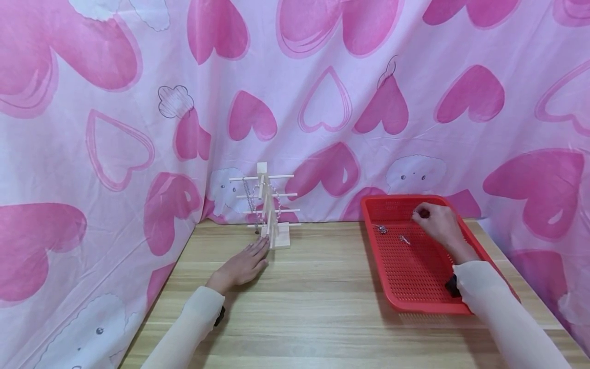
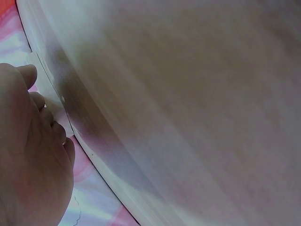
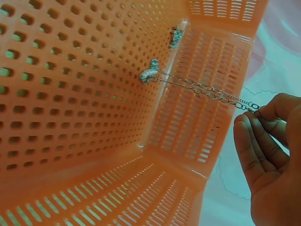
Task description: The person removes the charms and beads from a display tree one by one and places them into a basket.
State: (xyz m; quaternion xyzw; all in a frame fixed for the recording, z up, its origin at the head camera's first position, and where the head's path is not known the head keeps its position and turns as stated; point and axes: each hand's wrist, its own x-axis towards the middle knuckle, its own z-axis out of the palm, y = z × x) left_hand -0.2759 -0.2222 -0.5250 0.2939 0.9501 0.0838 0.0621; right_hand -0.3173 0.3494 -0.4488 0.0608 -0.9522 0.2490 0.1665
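1. Silver chain [image 3: 202, 88] is hanging taut from the right hand [image 1: 438, 223], whose grip is pinching one end between thumb and curled fingers [image 3: 256, 141], while the far end with its charm is trailing on the floor of the red perforated basket [image 1: 415, 302].
2. Picking up looks like the step in hand; the next move probably calls for lifting the chain clear of the basket wall without snagging it.
3. Left hand [image 1: 244, 264] is lying flat on the tabletop [image 1: 322, 318], its grip spread and holding nothing, fingertips just beside the wooden jewellery stand [image 1: 269, 207].
4. Counting: two small silver pieces are showing in the basket, one stand with four crossbars, and at least two chains draped on it.
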